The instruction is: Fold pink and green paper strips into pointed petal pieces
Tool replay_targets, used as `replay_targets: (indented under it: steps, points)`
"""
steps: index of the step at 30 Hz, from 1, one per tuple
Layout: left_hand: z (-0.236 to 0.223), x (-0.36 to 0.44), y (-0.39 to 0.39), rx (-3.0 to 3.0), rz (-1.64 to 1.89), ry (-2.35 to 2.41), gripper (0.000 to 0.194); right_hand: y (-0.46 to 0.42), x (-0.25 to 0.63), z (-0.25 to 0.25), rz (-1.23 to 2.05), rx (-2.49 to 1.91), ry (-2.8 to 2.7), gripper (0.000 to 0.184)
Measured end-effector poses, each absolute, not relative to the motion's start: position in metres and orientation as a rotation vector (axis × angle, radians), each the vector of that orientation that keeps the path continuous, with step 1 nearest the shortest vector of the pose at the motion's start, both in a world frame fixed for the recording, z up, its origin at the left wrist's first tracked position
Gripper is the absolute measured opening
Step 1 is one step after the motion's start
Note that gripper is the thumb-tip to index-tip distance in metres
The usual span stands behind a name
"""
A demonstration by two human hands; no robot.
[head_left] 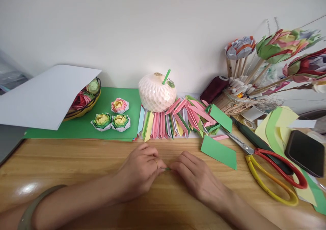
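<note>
My left hand (142, 169) and my right hand (195, 175) meet over the front of the wooden table, fingertips pinched close together. Between them shows a sliver of green paper (167, 169); the rest of it is hidden by my fingers. Just beyond my hands lies a row of folded paper strips (159, 126) in pink, yellow, green and white. A flat green paper rectangle (219, 152) rests to the right of my right hand, with another green rectangle (221, 117) behind it on the folded pieces.
Red-and-yellow-handled scissors (254, 152), a dark green cutter (262, 146) and a black phone (305, 152) lie at right. A wrapped coconut (157, 92) stands at the back. Three paper flowers (121, 122) sit on green sheets (76, 133) at left, near a basket (95, 102).
</note>
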State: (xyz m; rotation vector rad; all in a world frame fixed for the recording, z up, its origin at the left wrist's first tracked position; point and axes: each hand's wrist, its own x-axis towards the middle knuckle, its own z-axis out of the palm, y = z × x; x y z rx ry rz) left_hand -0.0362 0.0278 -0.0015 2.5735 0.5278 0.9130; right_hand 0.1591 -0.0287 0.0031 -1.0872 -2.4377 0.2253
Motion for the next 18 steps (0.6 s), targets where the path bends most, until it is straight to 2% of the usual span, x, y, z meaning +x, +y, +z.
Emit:
replay_targets:
  steps: [2, 6, 8, 18]
  points:
    - [-0.001, -0.037, 0.027, 2.575, 0.902, 0.515, 0.024, -0.028, 0.161, 0.004, 0.238, -1.088, -2.443, 0.039]
    - [-0.001, -0.038, 0.026, 2.601, 0.887, 0.543, 0.026, -0.027, 0.166, 0.001, 0.182, -1.126, -2.376, 0.027]
    - [-0.001, -0.039, 0.026, 2.614, 0.878, 0.558, 0.027, -0.027, 0.168, -0.001, 0.197, -1.16, -2.329, 0.028]
    - [-0.001, -0.043, 0.031, 2.627, 0.899, 0.621, 0.029, -0.028, 0.179, 0.009, 0.561, -1.166, -2.313, 0.022]
